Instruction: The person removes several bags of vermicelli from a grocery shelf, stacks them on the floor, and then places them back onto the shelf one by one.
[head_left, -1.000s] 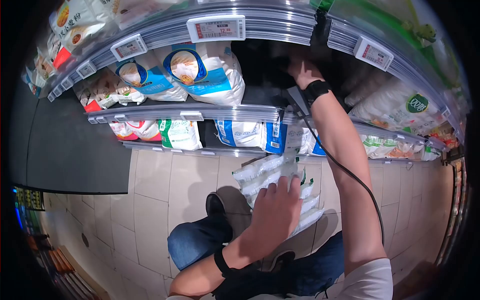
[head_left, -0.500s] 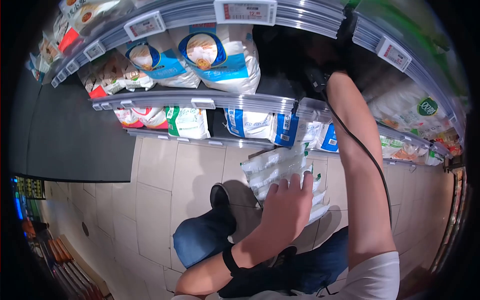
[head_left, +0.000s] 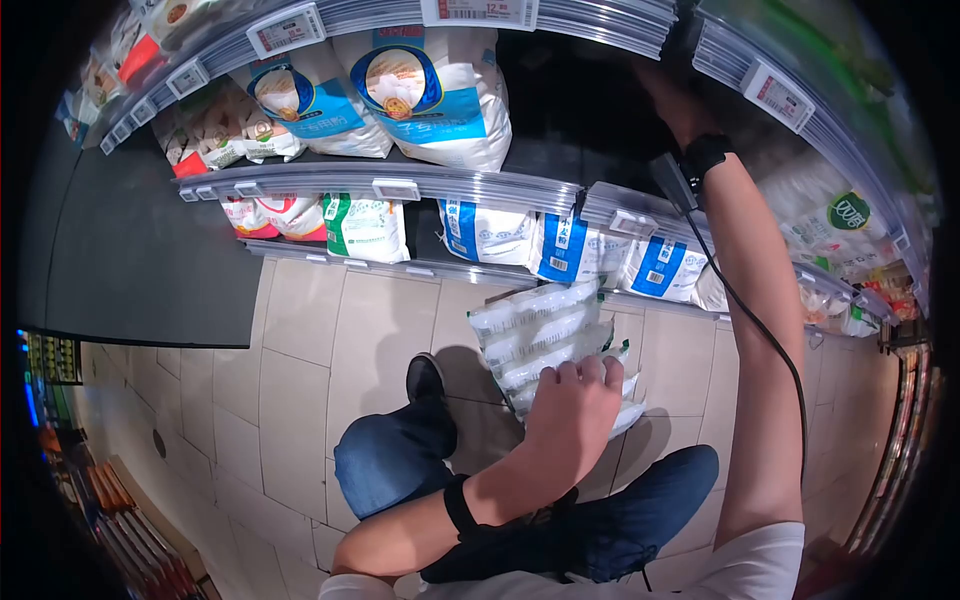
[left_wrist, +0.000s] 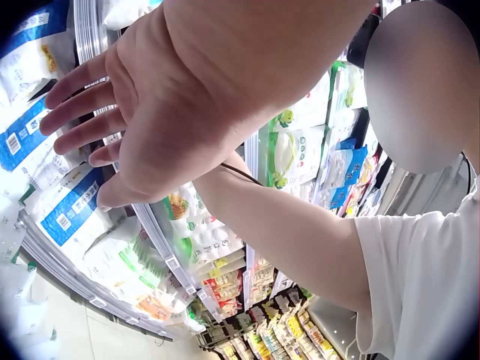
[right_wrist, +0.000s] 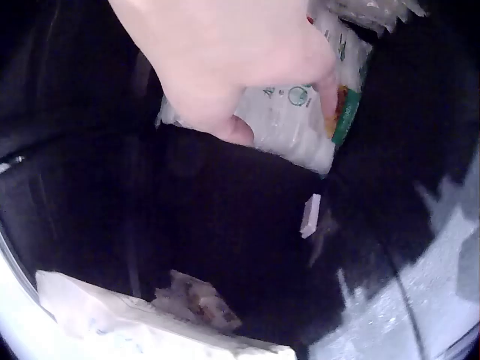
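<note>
My right hand [head_left: 682, 108] reaches deep into a dark gap on the middle shelf. In the right wrist view it grips a clear packet with white contents [right_wrist: 281, 124] and a green end, thumb at the near edge and forefinger bent over the side. The other fingers are hidden. My left hand [head_left: 575, 405] is low, overlapping a row of clear packets with white contents [head_left: 540, 325] in the head view. Seen from the left wrist, its fingers [left_wrist: 82, 109] are spread and the palm holds nothing, while the packets [left_wrist: 26, 300] appear below it.
Large flour bags [head_left: 440, 110] stand left of the gap; bags with a green logo [head_left: 840, 225] fill the right. Blue-and-white bags [head_left: 660, 265] line the lower shelf. Price-tagged shelf edges [head_left: 480, 12] run above. A black cable [head_left: 750, 320] hangs along my right arm.
My right forearm has shifted to the right in the head view, its hand still inside the shelf gap. The left hand stays over the packets, and the view has shifted slightly.
</note>
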